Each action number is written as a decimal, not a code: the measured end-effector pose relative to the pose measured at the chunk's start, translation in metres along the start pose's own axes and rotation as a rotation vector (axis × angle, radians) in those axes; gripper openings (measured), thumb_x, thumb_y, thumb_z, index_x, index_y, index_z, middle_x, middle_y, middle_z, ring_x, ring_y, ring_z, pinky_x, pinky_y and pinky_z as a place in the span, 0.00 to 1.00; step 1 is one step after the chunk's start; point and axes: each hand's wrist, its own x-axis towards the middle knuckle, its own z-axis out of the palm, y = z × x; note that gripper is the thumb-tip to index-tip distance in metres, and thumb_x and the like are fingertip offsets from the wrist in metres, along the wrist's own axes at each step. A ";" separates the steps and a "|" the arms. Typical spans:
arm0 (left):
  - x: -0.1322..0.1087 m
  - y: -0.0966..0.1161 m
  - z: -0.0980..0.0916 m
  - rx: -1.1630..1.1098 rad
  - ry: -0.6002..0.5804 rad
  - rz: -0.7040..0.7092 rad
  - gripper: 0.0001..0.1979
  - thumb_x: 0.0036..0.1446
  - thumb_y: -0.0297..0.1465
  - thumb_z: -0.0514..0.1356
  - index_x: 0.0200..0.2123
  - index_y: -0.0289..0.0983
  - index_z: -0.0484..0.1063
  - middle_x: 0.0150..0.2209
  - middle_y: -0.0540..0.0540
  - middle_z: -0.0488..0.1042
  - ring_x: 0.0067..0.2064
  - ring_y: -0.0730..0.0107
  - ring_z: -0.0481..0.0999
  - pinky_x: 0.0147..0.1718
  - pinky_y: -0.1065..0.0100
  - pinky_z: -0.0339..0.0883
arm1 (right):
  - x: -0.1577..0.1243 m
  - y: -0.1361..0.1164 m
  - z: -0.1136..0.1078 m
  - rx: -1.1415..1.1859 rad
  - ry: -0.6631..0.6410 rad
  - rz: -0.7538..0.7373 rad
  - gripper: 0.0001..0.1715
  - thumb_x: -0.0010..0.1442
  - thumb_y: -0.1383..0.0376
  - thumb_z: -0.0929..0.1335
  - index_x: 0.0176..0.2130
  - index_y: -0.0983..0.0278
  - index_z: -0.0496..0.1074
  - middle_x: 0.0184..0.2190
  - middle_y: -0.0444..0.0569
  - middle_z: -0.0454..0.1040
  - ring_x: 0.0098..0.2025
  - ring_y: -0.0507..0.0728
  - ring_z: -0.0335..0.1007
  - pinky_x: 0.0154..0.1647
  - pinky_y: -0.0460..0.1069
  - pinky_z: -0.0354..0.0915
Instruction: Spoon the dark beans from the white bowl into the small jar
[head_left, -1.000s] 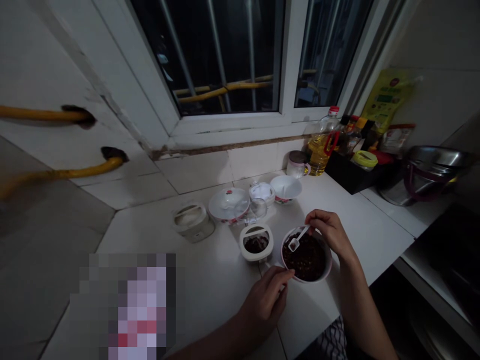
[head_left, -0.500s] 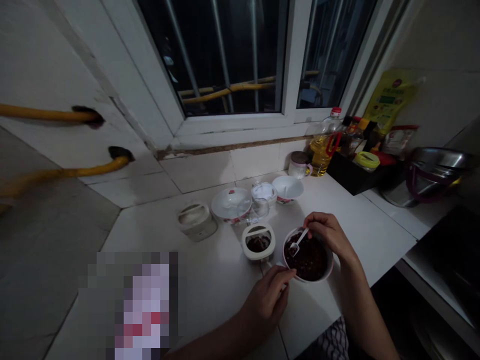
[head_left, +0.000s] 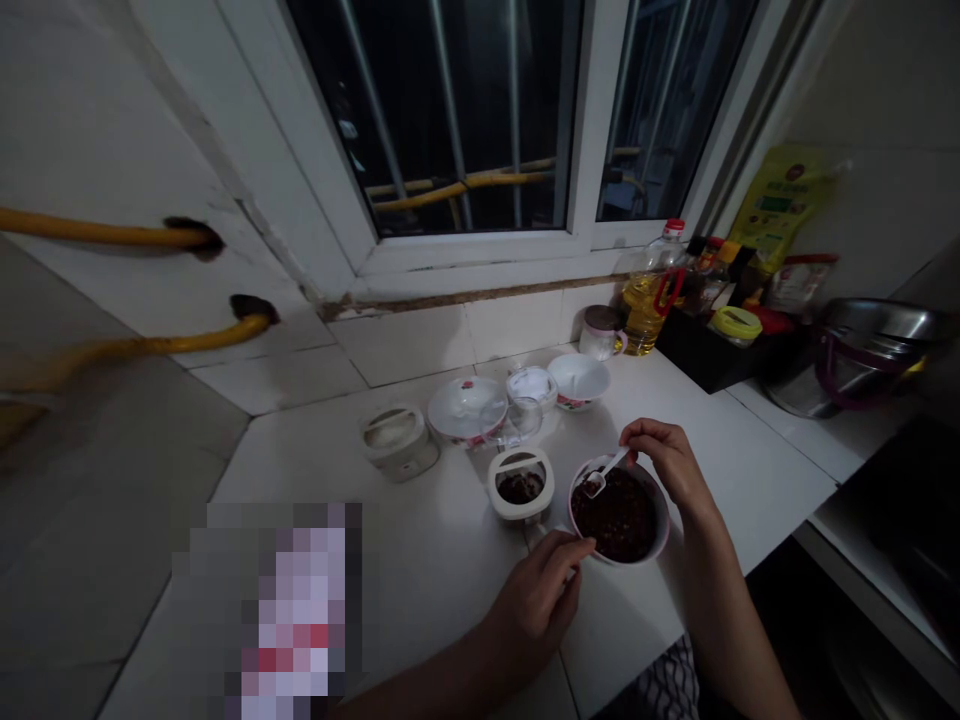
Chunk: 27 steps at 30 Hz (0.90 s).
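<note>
White plastic spoon [head_left: 613, 461] shifted toward the far rim of the pink-rimmed white bowl [head_left: 667, 527], which is set near right on the table [head_left: 442, 570] and filled with dark grainy food [head_left: 619, 517]. Handle is pinched fully closed by the right grip [head_left: 664, 462]. Left grip [head_left: 536, 605] is curled, fingertips at the near rim; hold cannot be told. Square white container [head_left: 520, 512] is placed just left.

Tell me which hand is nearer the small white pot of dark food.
Left. The left hand sits just in front of the small white pot; the right hand, holding a white spoon, is farther off to its right, on the far side of the bowl.
</note>
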 end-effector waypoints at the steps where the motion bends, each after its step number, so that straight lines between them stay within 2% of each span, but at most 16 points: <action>1: 0.000 0.000 0.000 0.000 -0.003 -0.003 0.20 0.61 0.19 0.50 0.56 0.39 0.61 0.43 0.41 0.71 0.42 0.66 0.73 0.38 0.68 0.71 | 0.000 -0.001 0.000 0.009 0.005 0.003 0.07 0.42 0.63 0.66 0.22 0.63 0.73 0.13 0.41 0.68 0.21 0.53 0.63 0.31 0.49 0.60; 7: 0.000 -0.002 0.002 0.003 0.001 0.002 0.19 0.62 0.20 0.50 0.55 0.37 0.62 0.44 0.40 0.72 0.43 0.65 0.73 0.40 0.67 0.71 | 0.000 -0.004 0.000 0.035 0.062 -0.002 0.05 0.42 0.63 0.67 0.22 0.62 0.72 0.13 0.41 0.68 0.22 0.54 0.63 0.33 0.50 0.61; 14: 0.003 0.002 -0.001 0.011 0.006 0.013 0.18 0.62 0.20 0.49 0.54 0.36 0.62 0.43 0.39 0.71 0.40 0.66 0.73 0.37 0.68 0.71 | -0.001 -0.008 0.006 0.051 0.113 -0.084 0.05 0.45 0.63 0.68 0.24 0.62 0.73 0.16 0.43 0.71 0.24 0.55 0.66 0.36 0.51 0.63; 20: 0.003 0.004 -0.002 -0.001 -0.005 -0.006 0.18 0.62 0.20 0.49 0.54 0.37 0.62 0.43 0.40 0.71 0.40 0.66 0.72 0.38 0.67 0.71 | -0.011 -0.025 0.026 0.034 0.002 -0.125 0.10 0.52 0.59 0.68 0.31 0.63 0.74 0.21 0.45 0.75 0.26 0.55 0.69 0.33 0.50 0.64; 23: 0.003 0.004 -0.002 -0.014 -0.006 -0.018 0.19 0.61 0.19 0.50 0.54 0.38 0.62 0.44 0.40 0.71 0.42 0.66 0.73 0.38 0.68 0.71 | -0.017 -0.025 0.036 -0.105 -0.025 -0.274 0.10 0.58 0.58 0.66 0.33 0.62 0.74 0.26 0.47 0.77 0.33 0.57 0.71 0.38 0.52 0.65; 25: 0.002 0.005 -0.002 -0.014 -0.007 -0.021 0.19 0.61 0.19 0.50 0.54 0.38 0.62 0.44 0.41 0.71 0.43 0.65 0.73 0.38 0.68 0.71 | -0.019 -0.024 0.041 -0.244 -0.061 -0.468 0.09 0.61 0.61 0.64 0.34 0.60 0.74 0.27 0.47 0.77 0.37 0.58 0.72 0.48 0.56 0.63; 27: 0.002 0.005 -0.002 -0.003 -0.012 -0.026 0.19 0.61 0.19 0.50 0.54 0.38 0.62 0.44 0.41 0.71 0.43 0.65 0.73 0.39 0.68 0.71 | -0.021 -0.023 0.043 -0.362 -0.147 -0.663 0.09 0.63 0.66 0.63 0.36 0.59 0.73 0.28 0.45 0.77 0.37 0.57 0.71 0.56 0.58 0.57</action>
